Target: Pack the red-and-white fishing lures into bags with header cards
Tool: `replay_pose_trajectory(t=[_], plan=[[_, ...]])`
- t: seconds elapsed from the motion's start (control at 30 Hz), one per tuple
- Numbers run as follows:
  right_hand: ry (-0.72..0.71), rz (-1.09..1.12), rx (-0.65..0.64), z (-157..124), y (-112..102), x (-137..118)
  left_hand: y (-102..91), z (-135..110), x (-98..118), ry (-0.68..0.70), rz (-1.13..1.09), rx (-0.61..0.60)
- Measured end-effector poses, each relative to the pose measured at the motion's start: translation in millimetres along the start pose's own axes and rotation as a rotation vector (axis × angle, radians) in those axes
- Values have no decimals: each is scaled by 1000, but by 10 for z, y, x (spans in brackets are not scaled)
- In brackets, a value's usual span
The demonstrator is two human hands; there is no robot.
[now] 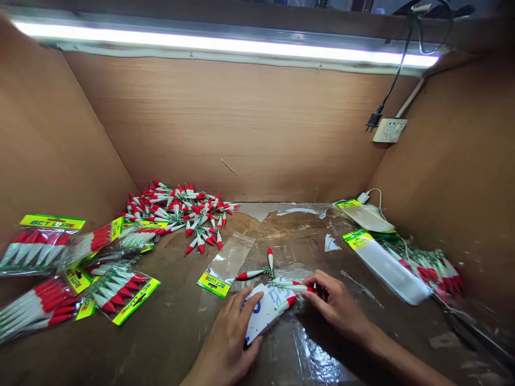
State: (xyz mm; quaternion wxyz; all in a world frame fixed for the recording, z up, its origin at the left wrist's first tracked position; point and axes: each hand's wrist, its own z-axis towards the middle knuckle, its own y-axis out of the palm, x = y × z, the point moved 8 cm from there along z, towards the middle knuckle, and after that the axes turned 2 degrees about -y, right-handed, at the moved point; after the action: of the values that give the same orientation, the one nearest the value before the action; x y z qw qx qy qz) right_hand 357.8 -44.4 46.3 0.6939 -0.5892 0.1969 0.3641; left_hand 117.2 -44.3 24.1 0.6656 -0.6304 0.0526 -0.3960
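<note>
My left hand [231, 327] is closed around a white card with blue print [259, 320], the thumb and fingers at its edges. A red-tipped lure end [288, 303] shows at the card's right edge. My right hand [336, 303] pinches the red end of a red-and-white fishing lure [295, 287] lying along the card's top edge. Just beyond the card, another lure [270, 259] points away and a further lure [250, 275] points left, near green strands. A flat clear bag with a yellow-green header [214, 284] lies behind my left hand.
A heap of red-and-white lures [177, 206] stands at the back left. Filled lure packs [120, 289] cover the left side. At the right lie clear bags [390, 271] beside more lures [442, 271]. A black plug [374, 119] hangs near the wall socket [390, 130].
</note>
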Motion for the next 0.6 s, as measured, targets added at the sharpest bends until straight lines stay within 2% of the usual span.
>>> replay_pose_trajectory(t=[0.1, 0.27, 0.4, 0.5, 0.6], plan=[[-57, -16, -17, 62, 22, -26, -33, -34, -13, 14, -44, -12], [-205, -105, -240, 193, 348, -150, -70, -17, 59, 54, -126, -42], [-306, -172, -340, 205, 542, -307, -73, -8, 53, 52, -177, -65], [-355, -177, -366, 170, 537, -372, -55, -24, -17, 1, -186, -74], [-293, -132, -266, 211, 363, -286, -37, -42, -62, -19, -172, -75]])
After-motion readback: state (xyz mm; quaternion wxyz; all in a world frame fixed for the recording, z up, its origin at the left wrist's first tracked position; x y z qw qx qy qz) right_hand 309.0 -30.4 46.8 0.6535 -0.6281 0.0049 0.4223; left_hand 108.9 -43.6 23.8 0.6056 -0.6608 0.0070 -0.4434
